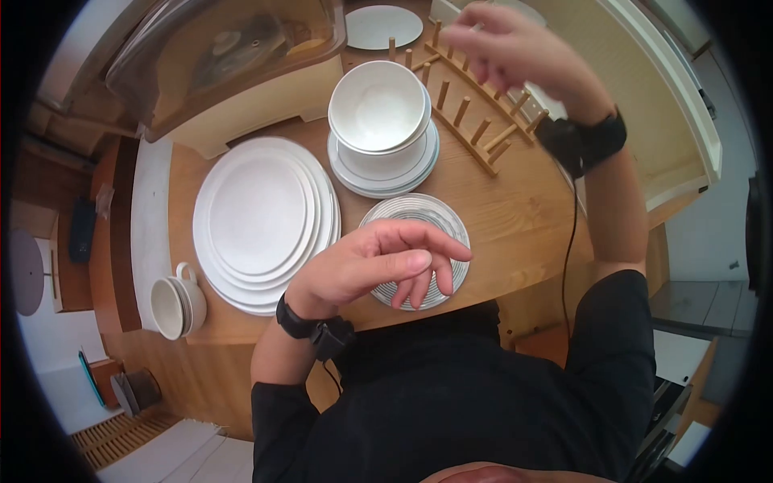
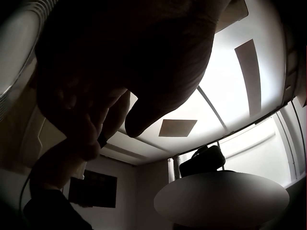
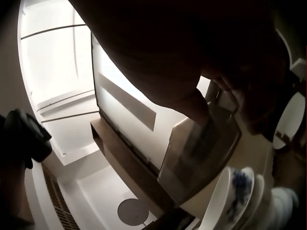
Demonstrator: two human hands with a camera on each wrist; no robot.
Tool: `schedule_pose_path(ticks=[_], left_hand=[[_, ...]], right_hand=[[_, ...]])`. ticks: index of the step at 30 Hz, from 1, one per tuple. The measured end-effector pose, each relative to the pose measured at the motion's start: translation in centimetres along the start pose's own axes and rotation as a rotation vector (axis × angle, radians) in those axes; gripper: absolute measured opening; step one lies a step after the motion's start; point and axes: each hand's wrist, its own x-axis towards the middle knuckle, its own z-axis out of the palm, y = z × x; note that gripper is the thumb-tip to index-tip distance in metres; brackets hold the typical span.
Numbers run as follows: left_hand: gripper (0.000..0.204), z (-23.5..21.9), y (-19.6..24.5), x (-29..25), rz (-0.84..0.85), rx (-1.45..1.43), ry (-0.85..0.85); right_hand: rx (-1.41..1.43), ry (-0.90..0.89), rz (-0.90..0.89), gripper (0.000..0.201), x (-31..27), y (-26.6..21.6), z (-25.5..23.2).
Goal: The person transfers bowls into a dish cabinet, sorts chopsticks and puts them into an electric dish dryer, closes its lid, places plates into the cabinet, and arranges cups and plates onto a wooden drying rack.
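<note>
My left hand (image 1: 423, 270) hovers palm down over a grey ribbed plate (image 1: 419, 213) at the front of the wooden table (image 1: 515, 217). Its fingers are loosely curled and hold nothing. My right hand (image 1: 483, 44) is raised above the wooden peg dish rack (image 1: 475, 121) at the back right, fingers relaxed and bent, with nothing visible in them. In both wrist views the hands are dark silhouettes against the ceiling. The ribbed plate's rim (image 2: 17, 52) shows at the left of the left wrist view.
A stack of white bowls (image 1: 378, 109) sits on small plates behind the ribbed plate. A stack of large white plates (image 1: 262, 213) lies to the left, with mugs (image 1: 173, 306) at the table's left edge. Behind are a clear lid (image 1: 225, 48) and a white plate (image 1: 382, 26).
</note>
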Motion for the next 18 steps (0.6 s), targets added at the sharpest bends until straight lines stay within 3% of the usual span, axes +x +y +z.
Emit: schedule_pose_path(ticks=[1,5,7,9,12,13,15,16,18], left_hand=[[0.055,-0.1,-0.1,-0.1,0.002,0.000,0.006],[0.050,-0.5,-0.4,0.1,0.005,0.034,-0.006],[0.048,-0.8,-0.8,0.3,0.041,0.018,-0.016],[0.044,-0.3,-0.3,0.2,0.045,0.017,0.012],[0.036,0.2,0.7,-0.1,0.141,0.076,0.226],[0.036,0.3,1.0,-0.4,0.141,0.081,0.228],[0.028,0.3,1.7,-1.0,0.306,0.137,0.558],[0.028,0.3,1.9,-1.1,0.305,0.139,0.558],[0.043,0.2,2.2,-1.2,0.585,0.635,0.935]], right_hand=[[-0.002,-0.079,0.036,0.054,-0.7,-1.3,1.5],[-0.092,-0.079,0.066,0.049,-0.6,-0.8,6.0],[0.042,-0.250,0.112,0.049,0.8,0.4,7.1],[0.097,-0.289,0.123,0.042,1.2,1.0,7.9],[0.210,-0.229,0.111,0.036,1.4,1.9,8.7],[0.270,-0.227,0.103,0.035,1.2,2.2,8.7],[0.335,-0.222,0.096,0.034,0.5,2.7,8.3],[0.383,-0.249,0.091,0.034,-0.1,2.9,7.8],[0.433,-0.280,0.086,0.035,-1.4,3.2,7.1]])
